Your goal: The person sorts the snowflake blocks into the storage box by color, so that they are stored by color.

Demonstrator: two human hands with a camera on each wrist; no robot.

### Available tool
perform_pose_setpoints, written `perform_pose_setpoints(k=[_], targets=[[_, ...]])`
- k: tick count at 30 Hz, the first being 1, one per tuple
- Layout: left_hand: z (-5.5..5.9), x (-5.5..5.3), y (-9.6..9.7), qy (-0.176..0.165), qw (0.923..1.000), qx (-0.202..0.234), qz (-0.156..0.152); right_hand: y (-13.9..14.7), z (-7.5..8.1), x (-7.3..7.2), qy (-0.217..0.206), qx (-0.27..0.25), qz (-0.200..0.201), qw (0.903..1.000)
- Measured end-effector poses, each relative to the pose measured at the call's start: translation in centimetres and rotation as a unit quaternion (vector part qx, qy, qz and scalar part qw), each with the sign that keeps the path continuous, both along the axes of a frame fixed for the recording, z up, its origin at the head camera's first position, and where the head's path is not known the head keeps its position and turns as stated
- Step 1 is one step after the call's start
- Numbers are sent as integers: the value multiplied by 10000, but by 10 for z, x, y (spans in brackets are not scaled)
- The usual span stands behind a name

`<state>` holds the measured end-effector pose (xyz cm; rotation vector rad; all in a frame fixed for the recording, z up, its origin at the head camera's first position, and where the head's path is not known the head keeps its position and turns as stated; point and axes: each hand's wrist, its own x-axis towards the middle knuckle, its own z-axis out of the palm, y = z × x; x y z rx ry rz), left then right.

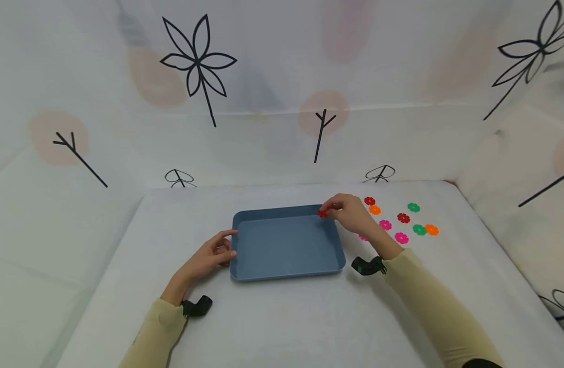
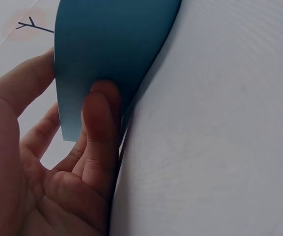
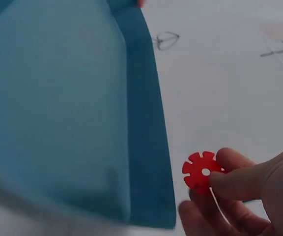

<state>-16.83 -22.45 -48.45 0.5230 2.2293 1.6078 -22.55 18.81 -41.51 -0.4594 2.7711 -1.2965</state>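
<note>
A blue rectangular tray [image 1: 286, 276] lies flat on the white-covered table. At its left end, my left hand [image 1: 211, 255] grips the edge, with thumb and index finger at the rim and bent fingers against the outer wall, as the left wrist view shows. My right hand [image 1: 351, 212] is at the far right corner of the tray, pinching a red flower-shaped plastic disc [image 3: 196, 172] with notched edges and a hole in its middle. In the right wrist view the disc stands beside the tray wall [image 3: 149, 128]. The tray's floor [image 1: 286, 245] holds nothing.
Right of the tray lie several similar discs, among them a green one [image 1: 413, 207], an orange one [image 1: 431, 229], a pink one [image 1: 401, 238] and a dark red one [image 1: 403, 218]. Some pink ones are partly behind my right forearm. A patterned cloth [image 1: 263, 143] hangs behind the table.
</note>
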Motion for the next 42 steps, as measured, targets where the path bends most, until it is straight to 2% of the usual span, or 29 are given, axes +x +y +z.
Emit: perform_pose_setpoints(k=[4,6,18,27,38,42], targets=[[-1,-1,0,35,9999,-29,-102,-20,-4,-2,306,53,38,9995],[-1,-1,-1,51,9999,-50,-95,-31,-6,-4,320,28,31,9995],[-3,1,0,-95,9999,119,-60,-78,-24,-12,-31,-235,496,9985],[-3,0,0,-49,10000,-5,-50,-103,-35,-15,-686,-425,627,9948],[0,0,-2,-116,9999,-37,14,-133,-44,-20,-744,-332,915,9925],[0,0,-2,-110,9999,-94,26,-141,-45,-20,-937,-263,1037,9898]])
